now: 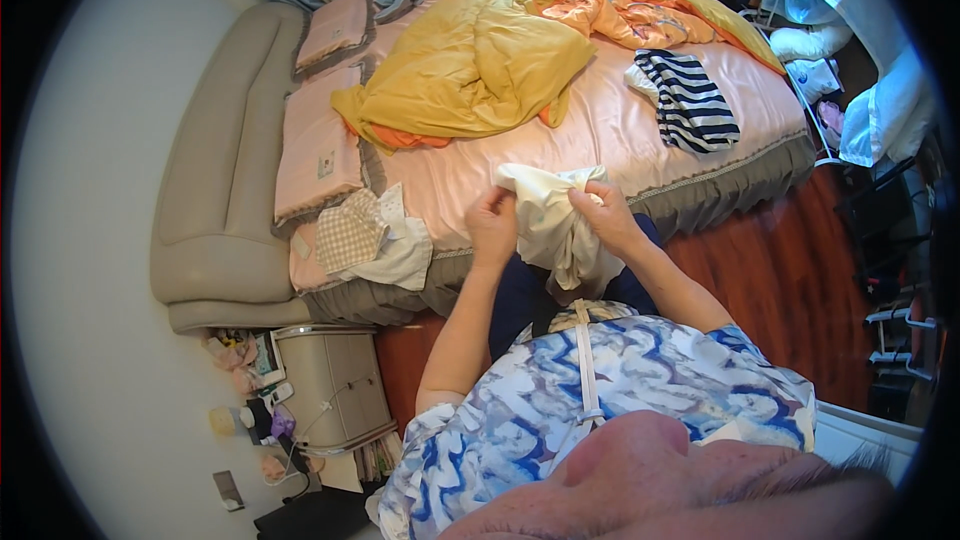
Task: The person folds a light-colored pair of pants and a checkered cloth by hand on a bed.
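Note:
Between my two hands hangs a cream-coloured cloth [552, 215], probably a garment, though its exact kind does not show. My left hand [492, 225] pinches its upper left edge. With thumb and fingers, my right hand [605, 215] grips the upper right edge. The cloth drops in loose folds over my lap, in front of the bed's near side. Left of my left hand, a beige checked cloth [350, 232] and a whitish cloth [402, 252] lie on the bed's corner. Beyond my right hand, a black-and-white striped garment [688, 100] lies on the pink sheet [620, 145].
A rumpled yellow quilt [480, 65] covers the bed's middle, beside pink pillows [322, 155]. The padded headboard [225, 155] stands left, with a nightstand [330, 375] near it. On the right are a rack with white cloths [885, 60] and dark wooden floor [765, 250].

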{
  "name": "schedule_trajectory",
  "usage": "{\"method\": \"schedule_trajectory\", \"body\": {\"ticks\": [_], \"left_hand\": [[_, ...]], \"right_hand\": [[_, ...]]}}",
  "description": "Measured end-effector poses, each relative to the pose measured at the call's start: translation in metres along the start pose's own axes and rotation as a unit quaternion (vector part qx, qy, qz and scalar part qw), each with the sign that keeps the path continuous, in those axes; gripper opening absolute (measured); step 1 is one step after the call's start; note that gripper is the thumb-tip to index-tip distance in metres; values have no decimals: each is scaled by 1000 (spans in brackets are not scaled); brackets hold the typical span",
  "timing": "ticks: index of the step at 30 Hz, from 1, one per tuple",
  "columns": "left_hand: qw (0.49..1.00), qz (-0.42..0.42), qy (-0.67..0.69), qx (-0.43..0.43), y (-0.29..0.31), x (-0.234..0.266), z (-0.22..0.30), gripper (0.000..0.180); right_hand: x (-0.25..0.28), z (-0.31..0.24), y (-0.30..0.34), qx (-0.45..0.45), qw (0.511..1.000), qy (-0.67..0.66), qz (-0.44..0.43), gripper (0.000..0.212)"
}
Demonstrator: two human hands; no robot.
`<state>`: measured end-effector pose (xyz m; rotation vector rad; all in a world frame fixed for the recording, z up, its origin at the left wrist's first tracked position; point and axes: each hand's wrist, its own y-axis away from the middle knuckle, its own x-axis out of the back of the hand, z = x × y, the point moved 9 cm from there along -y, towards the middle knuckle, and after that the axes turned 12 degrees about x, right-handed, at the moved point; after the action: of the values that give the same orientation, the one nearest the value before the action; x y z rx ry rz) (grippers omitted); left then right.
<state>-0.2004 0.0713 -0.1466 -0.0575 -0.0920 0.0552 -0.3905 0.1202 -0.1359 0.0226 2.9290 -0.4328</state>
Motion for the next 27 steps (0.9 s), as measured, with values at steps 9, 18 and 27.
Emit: {"method": "schedule_trajectory", "body": {"ticks": [9, 18, 27], "left_hand": [[982, 76, -133, -110, -18, 57, 88, 13], [933, -16, -300, -200, -8, 16, 66, 17], [968, -217, -89, 90, 31, -36, -20, 31]], "right_hand": [[19, 15, -5, -25, 998, 33, 38, 26], [19, 22, -13, 15, 994, 112, 13, 25], [24, 21, -4, -27, 998, -3, 50, 23]]}}
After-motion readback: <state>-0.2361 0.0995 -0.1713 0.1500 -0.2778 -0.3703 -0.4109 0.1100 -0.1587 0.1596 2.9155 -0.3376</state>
